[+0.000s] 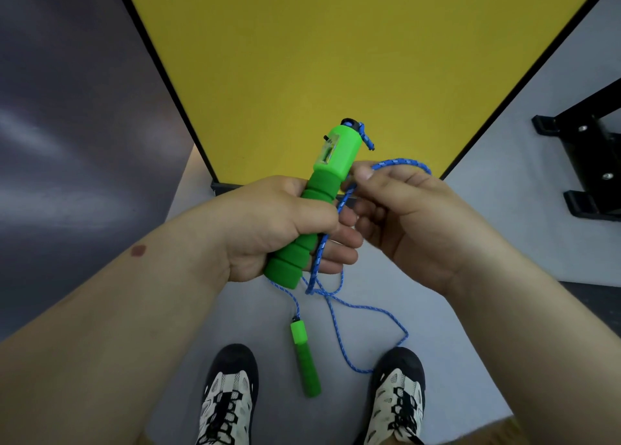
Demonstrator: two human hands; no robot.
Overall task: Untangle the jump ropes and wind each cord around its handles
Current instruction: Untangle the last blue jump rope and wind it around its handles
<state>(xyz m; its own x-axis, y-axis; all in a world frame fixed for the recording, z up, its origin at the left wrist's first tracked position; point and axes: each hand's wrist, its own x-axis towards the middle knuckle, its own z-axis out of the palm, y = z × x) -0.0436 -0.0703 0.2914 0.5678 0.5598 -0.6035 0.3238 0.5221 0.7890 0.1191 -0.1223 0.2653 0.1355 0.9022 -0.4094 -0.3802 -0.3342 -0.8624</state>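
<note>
Fingers (336, 239) of the left hand (268, 229) curl tight round the foam of a green handle (316, 192), whose long axis tilts up and away, counter end toward the yellow panel (302, 58). The right hand (410, 216) pinches a loop of the blue cord (403, 162) just beside the handle's upper half, to its right, so it is the nearer hand for laying a turn across the axis. Below, the cord hangs slack to the second handle (304, 357), which seems to lie on the floor (470, 327) between the shoes (228, 397). No winding shows on the handle yet.
</note>
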